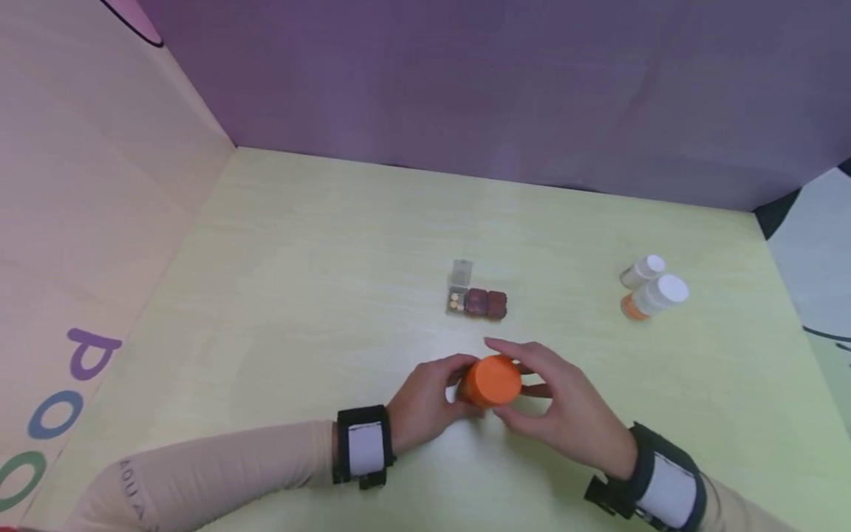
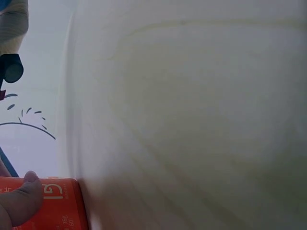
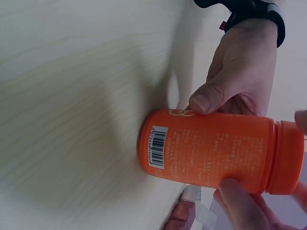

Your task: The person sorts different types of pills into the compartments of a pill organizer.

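An orange bottle (image 3: 211,148) with a barcode label stands on the table in front of me, its orange cap (image 1: 494,380) facing up. My left hand (image 1: 422,403) grips the bottle's body, thumb on one side and fingers on the other. At the cap, the thumb and fingers of my right hand (image 1: 575,414) pinch its rim, while the index finger stretches past its far side. Just beyond the bottle lies a small pill box (image 1: 476,301) with dark red lids. Its left compartment has the clear lid (image 1: 462,272) raised, and several pale pills show inside.
Off to the right are a small white-capped bottle (image 1: 642,272) and a larger white-capped one (image 1: 658,294) with an orange lower part. A purple partition (image 1: 465,89) closes the table's back, and a pale wall (image 1: 100,185) runs along the left.
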A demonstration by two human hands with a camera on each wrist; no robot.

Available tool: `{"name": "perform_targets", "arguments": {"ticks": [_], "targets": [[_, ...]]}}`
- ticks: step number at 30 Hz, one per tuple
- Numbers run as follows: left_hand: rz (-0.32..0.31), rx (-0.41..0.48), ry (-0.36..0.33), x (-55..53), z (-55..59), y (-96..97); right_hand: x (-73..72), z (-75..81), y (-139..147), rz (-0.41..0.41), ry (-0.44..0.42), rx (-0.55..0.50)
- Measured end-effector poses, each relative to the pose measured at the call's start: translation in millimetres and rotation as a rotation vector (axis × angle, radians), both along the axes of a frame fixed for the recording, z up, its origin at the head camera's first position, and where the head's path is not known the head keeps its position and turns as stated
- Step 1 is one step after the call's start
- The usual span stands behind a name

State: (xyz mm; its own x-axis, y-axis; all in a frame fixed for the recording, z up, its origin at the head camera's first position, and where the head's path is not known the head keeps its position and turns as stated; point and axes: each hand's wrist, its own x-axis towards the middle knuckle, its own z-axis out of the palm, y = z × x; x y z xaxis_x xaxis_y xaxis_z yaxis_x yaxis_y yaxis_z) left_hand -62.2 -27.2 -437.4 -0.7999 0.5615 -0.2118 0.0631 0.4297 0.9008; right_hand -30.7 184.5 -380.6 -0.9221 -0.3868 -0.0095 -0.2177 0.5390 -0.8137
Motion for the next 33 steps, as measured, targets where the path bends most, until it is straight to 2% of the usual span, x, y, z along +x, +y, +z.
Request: {"name": "perform_targets", "arguments": {"ticks": [8,14,21,27,33], "targets": [[0.004,-0.004,-0.012,-0.6,1.2,0.4,-0.5,2.3,-3.5,-0.043,-0.029,0.014],[0.004,-0.009,-0.024,-0.7,0.8,0.7,1.5,2.6,-3.1,-0.021,-0.023,0.005],[0.016,-0.014,-0.001,0.4,0.5,2.0,0.3,3.2,-5.8,-0.082,-0.061,0.013],[0.008,-0.007,0.000,0.6,1.2,1.2,2.3,1.7,-4.4,-0.041,-0.034,0.011],[0.013,-0.011,-0.001,0.4,0.9,1.1,0.6,2.3,-7.2,-0.085,-0.063,0.035]]}}
